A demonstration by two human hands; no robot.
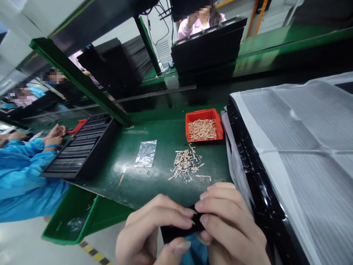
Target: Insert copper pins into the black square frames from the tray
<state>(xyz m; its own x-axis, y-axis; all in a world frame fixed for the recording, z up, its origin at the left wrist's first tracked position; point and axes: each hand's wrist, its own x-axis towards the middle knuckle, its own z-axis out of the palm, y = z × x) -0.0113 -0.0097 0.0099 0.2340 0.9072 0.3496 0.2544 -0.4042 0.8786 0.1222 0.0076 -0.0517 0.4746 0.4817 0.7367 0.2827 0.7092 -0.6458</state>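
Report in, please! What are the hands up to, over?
Left hand and right hand both gripping black piece. In the way: fingers hide much of it. Small parts piled beyond, near red bin.

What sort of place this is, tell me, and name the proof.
Most likely a factory assembly workshop: a red bin of small tan parts, loose parts piled on the green bench, and a co-worker's blue sleeves farther left.

Workbench [162, 127], green top; small tan patch [121, 179] nr front edge. Ctr: loose pile of small strips [185, 162], tan & darker; clear plastic bag [146, 154] to its L, flat. Just behind pile: red bin [220, 129] w/ tan strips [202, 129] inside. Farther L: black slotted tray [96, 160].
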